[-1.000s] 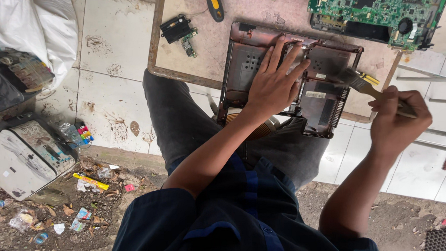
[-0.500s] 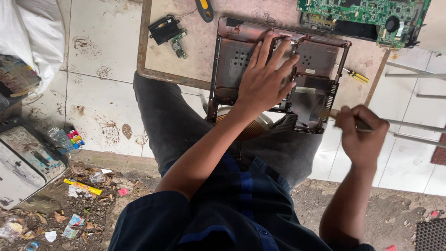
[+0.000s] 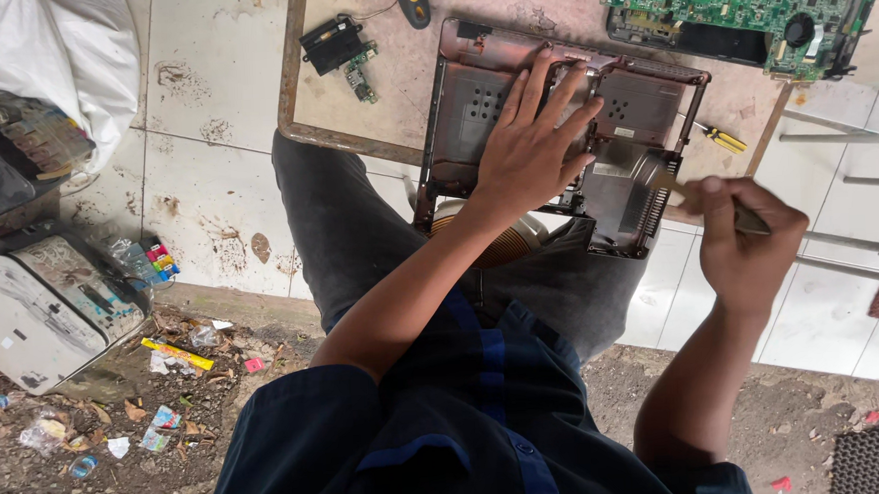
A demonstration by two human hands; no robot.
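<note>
The laptop shell [image 3: 553, 123] lies flat on a brown board [image 3: 393, 91], with its near edge hanging over the person's lap. It is an empty bottom case, dark grey and dusty, with small vent holes. Its long side runs left to right across the board, a little tilted.

The left hand [image 3: 529, 154] lies right on top of the shell, near the middle. Its fingers [image 3: 551, 84] are spread apart and flat, pointing away from the person, and they press the shell down.

The right hand [image 3: 746, 248] is off to the right, just past the near right corner of the shell. Its fingers are curled tight around a thin tool [image 3: 694, 198]. The tool looks like a brush or a stick, but it is blurry, so I cannot tell which. The tool's tip points left and up, toward the vent corner of the shell. So the shell lies to the left of that hand, very near it.

Farther out, a green circuit board [image 3: 735, 2] rests at the top right. A small screwdriver with a yellow handle [image 3: 723, 139] lies just beside the shell's right edge. A small black part [image 3: 334, 44] sits at the top left of the board. On the ground to the left are an old white machine [image 3: 37, 309] and bits of litter.
</note>
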